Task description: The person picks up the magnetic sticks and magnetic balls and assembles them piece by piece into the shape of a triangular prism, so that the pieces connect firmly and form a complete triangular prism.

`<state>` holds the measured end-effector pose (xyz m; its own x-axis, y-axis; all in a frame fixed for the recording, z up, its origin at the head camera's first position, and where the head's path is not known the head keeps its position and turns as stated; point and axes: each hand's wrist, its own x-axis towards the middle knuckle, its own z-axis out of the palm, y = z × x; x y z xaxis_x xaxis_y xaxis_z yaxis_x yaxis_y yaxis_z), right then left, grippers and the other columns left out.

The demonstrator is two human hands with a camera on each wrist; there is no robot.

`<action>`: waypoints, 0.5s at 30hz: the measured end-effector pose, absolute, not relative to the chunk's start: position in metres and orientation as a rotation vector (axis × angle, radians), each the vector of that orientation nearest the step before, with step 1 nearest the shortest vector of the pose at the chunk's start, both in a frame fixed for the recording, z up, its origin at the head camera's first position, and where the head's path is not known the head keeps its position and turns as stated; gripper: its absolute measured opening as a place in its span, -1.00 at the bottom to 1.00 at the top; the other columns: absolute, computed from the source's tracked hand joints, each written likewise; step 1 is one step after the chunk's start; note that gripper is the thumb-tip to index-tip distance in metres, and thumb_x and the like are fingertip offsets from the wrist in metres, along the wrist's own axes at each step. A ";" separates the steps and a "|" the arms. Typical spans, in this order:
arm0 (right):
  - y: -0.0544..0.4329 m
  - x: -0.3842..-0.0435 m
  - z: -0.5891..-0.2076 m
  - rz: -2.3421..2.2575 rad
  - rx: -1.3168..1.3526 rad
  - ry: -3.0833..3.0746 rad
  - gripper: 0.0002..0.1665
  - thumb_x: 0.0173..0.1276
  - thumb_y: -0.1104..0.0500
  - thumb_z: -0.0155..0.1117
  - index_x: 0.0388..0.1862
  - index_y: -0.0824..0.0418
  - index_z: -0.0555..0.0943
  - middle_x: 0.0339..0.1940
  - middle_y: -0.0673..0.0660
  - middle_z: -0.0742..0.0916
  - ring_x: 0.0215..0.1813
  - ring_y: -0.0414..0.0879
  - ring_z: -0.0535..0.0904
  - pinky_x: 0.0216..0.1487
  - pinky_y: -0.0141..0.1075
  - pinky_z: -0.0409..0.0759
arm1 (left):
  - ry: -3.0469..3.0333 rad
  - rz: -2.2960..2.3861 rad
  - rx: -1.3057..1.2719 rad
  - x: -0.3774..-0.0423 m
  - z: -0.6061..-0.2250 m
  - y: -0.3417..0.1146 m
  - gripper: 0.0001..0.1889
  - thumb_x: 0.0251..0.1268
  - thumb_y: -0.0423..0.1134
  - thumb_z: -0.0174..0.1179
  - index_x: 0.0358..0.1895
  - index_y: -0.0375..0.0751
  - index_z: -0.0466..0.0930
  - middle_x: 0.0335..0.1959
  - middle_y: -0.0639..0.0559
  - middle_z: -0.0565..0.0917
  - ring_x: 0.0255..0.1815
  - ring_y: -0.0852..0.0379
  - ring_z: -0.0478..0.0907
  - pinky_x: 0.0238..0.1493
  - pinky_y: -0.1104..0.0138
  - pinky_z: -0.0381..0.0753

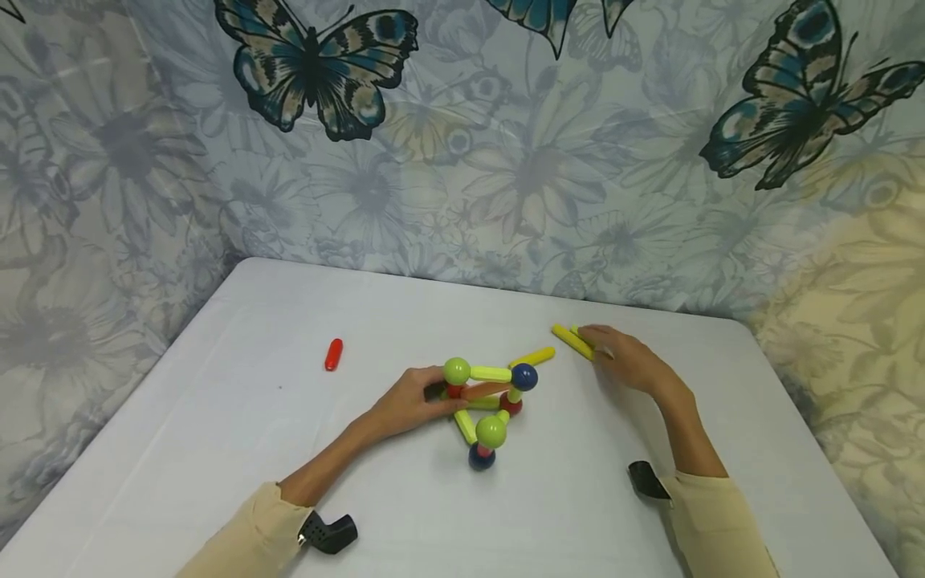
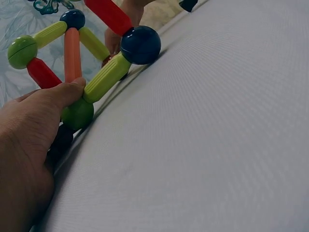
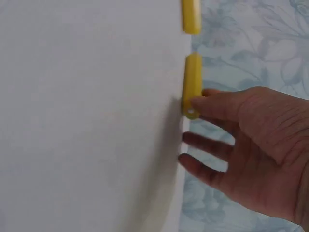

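Note:
In the head view, a frame of magnetic rods and balls (image 1: 482, 404) stands at the middle of the table, with yellow-green, red and orange rods and green, blue and red balls. My left hand (image 1: 406, 404) grips its left side; in the left wrist view the thumb lies by a green ball (image 2: 78, 115) and the orange rod (image 2: 72, 55). My right hand (image 1: 627, 361) is at the far right, where thumb and finger pinch the near end of a yellow rod (image 3: 192, 79). Its other fingers are spread. A yellow-green rod (image 1: 575, 329) lies partly hidden behind that hand.
Another yellow rod (image 1: 535, 356) lies just behind the frame. A red rod (image 1: 334, 354) rests alone on the left part of the white table (image 1: 181, 449). Patterned cloth (image 1: 535, 177) with butterflies rises behind the table's far edge.

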<state>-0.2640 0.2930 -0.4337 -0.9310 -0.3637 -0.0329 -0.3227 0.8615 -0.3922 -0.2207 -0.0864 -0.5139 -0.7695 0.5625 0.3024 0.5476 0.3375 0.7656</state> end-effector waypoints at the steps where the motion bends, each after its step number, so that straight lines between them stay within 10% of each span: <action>1: 0.297 -0.266 -0.438 -0.551 -0.510 2.914 -0.43 0.57 0.34 0.13 0.51 0.43 0.39 0.50 0.49 0.48 0.49 0.47 0.40 0.41 0.33 0.42 | 2.556 1.453 1.059 -0.221 -0.514 -0.086 -0.62 0.39 -0.13 0.40 0.19 -0.17 0.68 0.01 0.03 0.79 -0.01 0.25 0.62 0.18 0.33 0.66; 15: 0.302 -0.263 -0.440 -0.323 -0.342 3.036 -0.59 0.42 0.40 0.30 0.20 0.55 0.59 0.07 0.48 0.72 0.10 0.40 0.66 0.07 0.20 0.65 | 2.562 1.444 1.042 -0.220 -0.514 -0.085 -0.62 0.38 -0.13 0.40 0.18 -0.16 0.68 -0.02 0.04 0.78 -0.05 0.24 0.60 0.14 0.35 0.65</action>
<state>-0.2629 0.3022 -0.4402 -0.9729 -0.2269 -0.0456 -0.2122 0.9532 -0.2154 -0.2204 -0.0848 -0.5141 -0.7765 0.5585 0.2916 0.5388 0.3487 0.7669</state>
